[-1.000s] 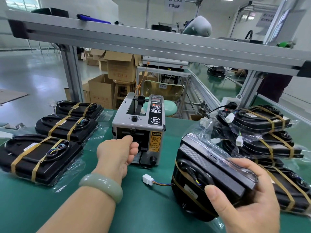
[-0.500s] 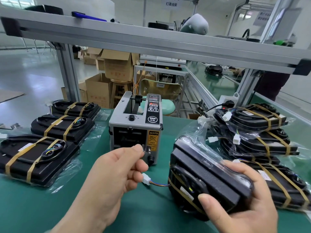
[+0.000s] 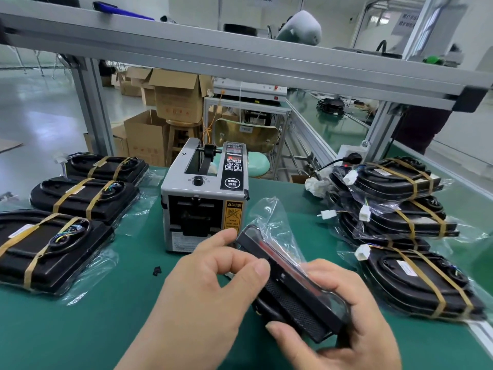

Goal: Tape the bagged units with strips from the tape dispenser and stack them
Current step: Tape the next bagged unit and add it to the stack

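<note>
A black unit in a clear bag (image 3: 290, 292) is held tilted on its edge above the green mat, just in front of the grey tape dispenser (image 3: 202, 198). My right hand (image 3: 354, 324) grips its lower right end from underneath. My left hand (image 3: 208, 289) pinches its upper left end, forefinger on the far side and thumb on the near side. No tape strip can be made out between the fingers. The loose bag top sticks up behind the unit.
Three taped units (image 3: 50, 252) lie in a row on the left of the green mat (image 3: 80, 329). A stack of taped units (image 3: 394, 180) and another one (image 3: 416, 284) lie on the right. A small black scrap (image 3: 156, 271) lies on the mat. An aluminium beam (image 3: 240, 57) crosses overhead.
My left hand came back from the dispenser's slot to the unit's upper end. My right hand turned the unit and moved it left, in front of the dispenser.
</note>
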The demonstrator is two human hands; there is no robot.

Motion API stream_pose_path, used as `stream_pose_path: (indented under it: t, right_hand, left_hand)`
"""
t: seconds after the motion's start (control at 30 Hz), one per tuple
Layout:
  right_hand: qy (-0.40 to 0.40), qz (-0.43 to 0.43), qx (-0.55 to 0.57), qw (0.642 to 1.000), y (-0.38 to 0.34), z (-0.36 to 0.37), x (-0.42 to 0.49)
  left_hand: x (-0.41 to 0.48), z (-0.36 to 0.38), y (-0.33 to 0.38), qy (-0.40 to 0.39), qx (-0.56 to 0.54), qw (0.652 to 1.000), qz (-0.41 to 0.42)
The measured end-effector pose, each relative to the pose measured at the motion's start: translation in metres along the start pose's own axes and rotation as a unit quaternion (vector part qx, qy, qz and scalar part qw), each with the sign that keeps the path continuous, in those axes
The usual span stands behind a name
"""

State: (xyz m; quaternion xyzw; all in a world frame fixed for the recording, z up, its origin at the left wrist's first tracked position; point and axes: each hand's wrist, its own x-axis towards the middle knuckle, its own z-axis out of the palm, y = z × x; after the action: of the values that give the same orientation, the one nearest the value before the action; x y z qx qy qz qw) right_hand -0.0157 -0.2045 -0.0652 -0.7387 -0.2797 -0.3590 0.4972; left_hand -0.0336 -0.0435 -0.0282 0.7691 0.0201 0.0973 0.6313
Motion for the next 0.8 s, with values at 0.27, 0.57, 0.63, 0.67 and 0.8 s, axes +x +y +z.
stream_pose_path:
  t: [0.27, 0.57, 0.63, 0.67, 0.8]
  right_hand:
    - [0.002, -0.010, 0.007, 1.000, 0.000, 0.001, 0.000]
    - [0.002, -0.013, 0.024, 1.000, 0.002, 0.001, -0.002]
    - [0.002, -0.017, 0.023, 1.000, 0.003, 0.001, -0.001]
    - [0.001, -0.019, 0.022, 1.000, 0.003, 0.001, -0.001]
    - [0.002, -0.020, 0.020, 1.000, 0.002, 0.001, -0.001]
  left_hand:
    - [-0.001, 0.006, 0.003, -0.035, -0.013, 0.999, 0.016]
    - [-0.001, 0.008, 0.003, -0.019, -0.014, 1.000, 0.019]
    - [-0.002, 0.009, 0.004, -0.019, -0.017, 0.999, 0.021]
    - [-0.002, 0.009, 0.004, -0.019, -0.016, 1.000, 0.020]
    - [-0.003, 0.011, 0.006, 0.003, 0.015, 1.000, 0.020]
